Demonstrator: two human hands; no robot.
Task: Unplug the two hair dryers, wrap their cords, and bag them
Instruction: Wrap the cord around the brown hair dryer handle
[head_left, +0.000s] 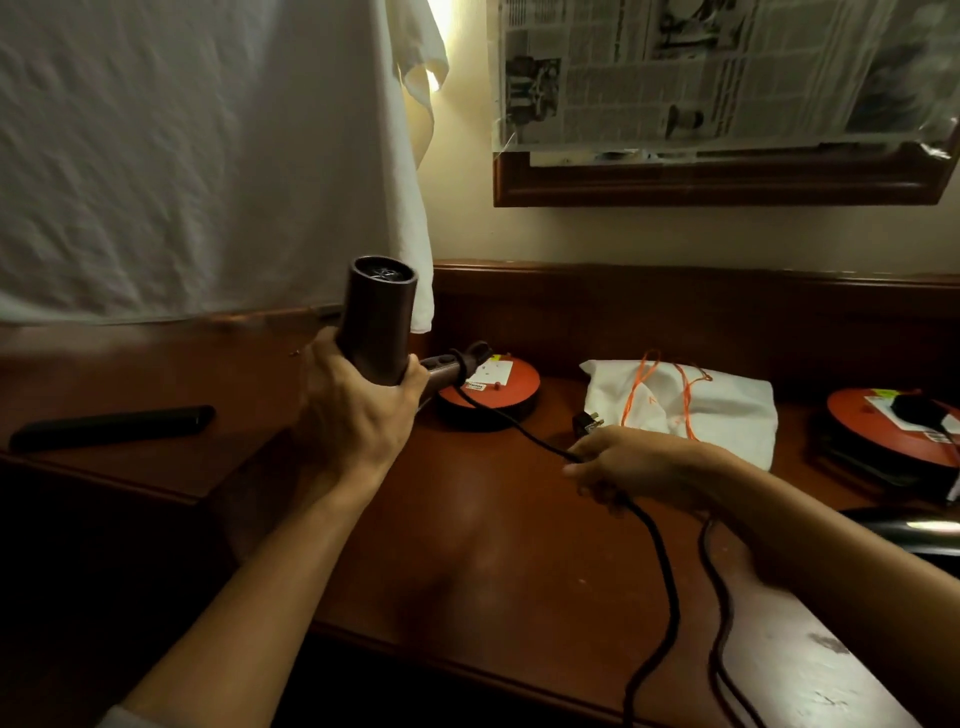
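My left hand (358, 410) grips a dark brown hair dryer (378, 312) by its barrel, nozzle pointing up, handle sticking out to the right. Its black cord (511, 423) runs from the handle across to my right hand (631, 467), which holds the cord near its plug (586, 423); the plug's prongs stick up, free of any socket. The cord then loops down over the desk's front edge. A white drawstring bag (727, 410) with orange strings lies flat behind my right hand. A dark shiny object, possibly the second dryer (914, 530), shows at the right edge.
Two orange cord reels stand on the wooden desk (493, 545), one (511, 387) behind the dryer handle, one (893, 431) at far right with a black plug in it. A black flat object (111, 427) lies at left. White cloth (208, 156) hangs above.
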